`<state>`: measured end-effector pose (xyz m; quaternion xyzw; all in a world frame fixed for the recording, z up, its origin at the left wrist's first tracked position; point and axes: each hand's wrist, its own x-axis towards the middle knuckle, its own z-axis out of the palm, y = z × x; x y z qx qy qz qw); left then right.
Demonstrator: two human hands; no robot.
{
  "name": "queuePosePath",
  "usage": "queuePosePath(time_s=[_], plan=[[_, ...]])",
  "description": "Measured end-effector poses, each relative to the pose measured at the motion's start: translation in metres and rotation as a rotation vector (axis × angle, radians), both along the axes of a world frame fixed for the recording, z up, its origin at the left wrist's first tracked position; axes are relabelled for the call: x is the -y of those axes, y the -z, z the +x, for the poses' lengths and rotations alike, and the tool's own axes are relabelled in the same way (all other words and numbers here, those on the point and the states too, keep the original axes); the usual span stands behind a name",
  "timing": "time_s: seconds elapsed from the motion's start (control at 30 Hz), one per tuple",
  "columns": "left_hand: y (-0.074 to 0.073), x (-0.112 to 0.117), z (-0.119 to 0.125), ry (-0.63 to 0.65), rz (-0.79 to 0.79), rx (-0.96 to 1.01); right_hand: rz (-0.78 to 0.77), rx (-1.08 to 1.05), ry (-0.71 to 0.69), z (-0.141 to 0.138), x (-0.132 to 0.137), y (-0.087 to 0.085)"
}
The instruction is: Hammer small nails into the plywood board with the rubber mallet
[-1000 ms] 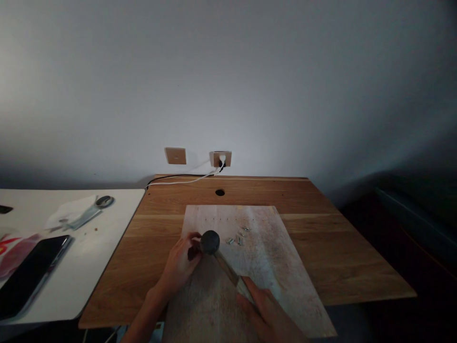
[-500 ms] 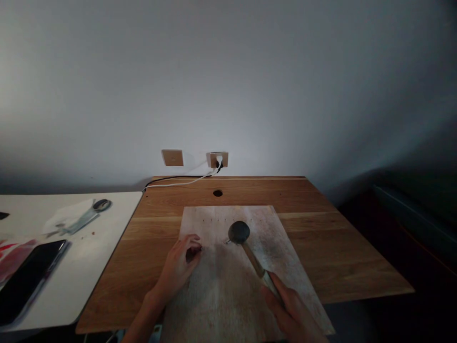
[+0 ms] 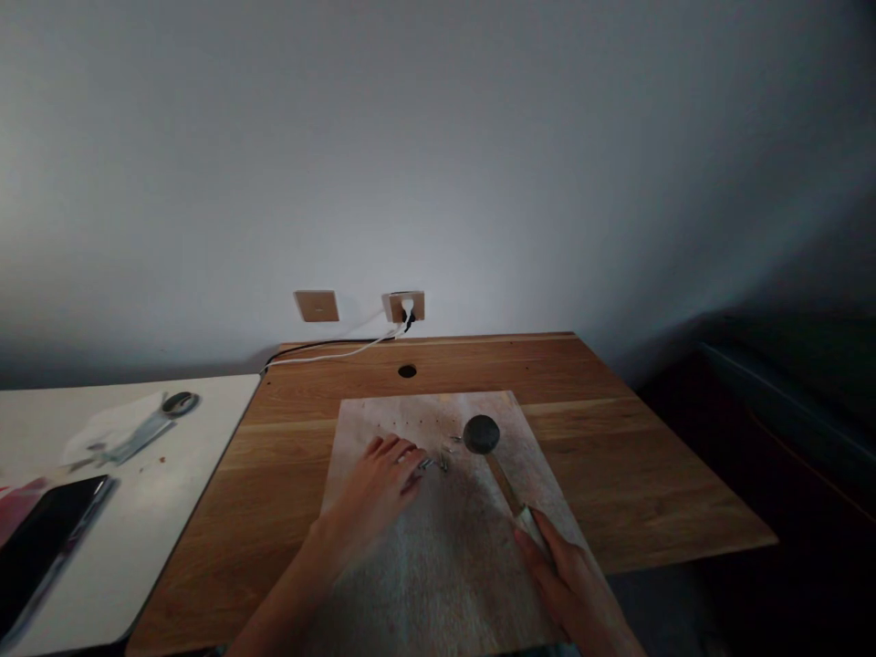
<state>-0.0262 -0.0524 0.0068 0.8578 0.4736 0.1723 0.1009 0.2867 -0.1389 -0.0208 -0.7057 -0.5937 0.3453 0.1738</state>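
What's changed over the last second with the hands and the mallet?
The left hand has moved right, to the loose metal fasteners; whether it has gripped one is unclear. The right hand has carried the mallet rightward, away from the left hand, past the fasteners. Unchanged: the right hand's grip, and the fasteners' places on the board.
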Motion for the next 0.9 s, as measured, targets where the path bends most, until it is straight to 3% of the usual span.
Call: queuePosePath(time_s=[0.13, 0.27, 0.5, 0.67, 0.9], plan=[[0.002, -0.009, 0.016, 0.018, 0.03, -0.103, 0.021, -0.059, -0.052, -0.004, 0.001, -0.007], [0.003, -0.01, 0.013, 0.019, 0.01, -0.098, 0.044, -0.099, -0.034, -0.01, 0.002, -0.013], [-0.011, 0.006, -0.037, -0.099, -0.114, 0.214, 0.002, -0.109, -0.075, -0.007, 0.0, -0.012], [-0.013, 0.023, -0.063, -0.141, -0.182, 0.306, 0.008, -0.097, -0.075, -0.007, -0.001, -0.014], [-0.011, 0.024, -0.044, -0.136, -0.254, 0.364, -0.002, -0.104, -0.048, -0.008, -0.001, -0.022]])
